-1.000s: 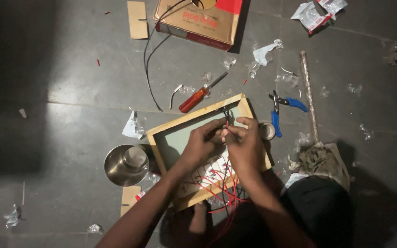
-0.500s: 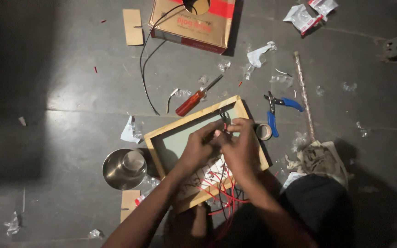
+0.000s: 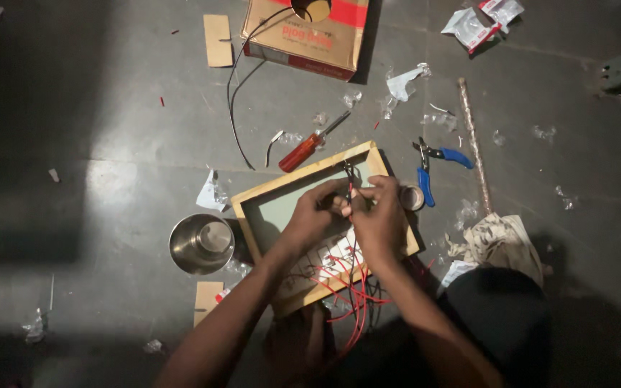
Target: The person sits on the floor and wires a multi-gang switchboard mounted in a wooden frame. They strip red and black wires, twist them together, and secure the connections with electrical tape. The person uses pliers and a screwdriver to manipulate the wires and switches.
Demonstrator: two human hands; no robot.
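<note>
Both hands meet over the wood-framed switch board (image 3: 282, 208) lying flat on the dark floor (image 3: 95, 187), and the danger here sits in the fine work between the fingertips: the thin red wire (image 3: 351, 195) pinched there looks slippery and short, so a small slackening of either pinch could let it spring back into the tangle of red wires (image 3: 350, 294) spilling off the board's 6 o'clock edge, where picking out the right strand again would be hard in this dim light. A hard tug could, I judge, also drag the light frame across the floor or loosen strands already seated by the white switches (image 3: 332, 251). The left hand (image 3: 310, 219) has its grip narrowed to a fingertip pinch, thumb and forefinger closed near the wire at the board's 1 o'clock corner; the right hand (image 3: 379, 219) curls in from 3 o'clock, its grip likewise nearly closed on the same strand, though exactly which fingers bear on it cannot be told. Just beside the right hand at 3 o'clock lies a roll of tape (image 3: 412, 197), with blue-handled pliers (image 3: 429, 169) beyond it. A red-handled screwdriver (image 3: 303, 151) rests at 12 o'clock of the board, a steel bowl (image 3: 201, 244) at 9 o'clock, near the frame.
</note>
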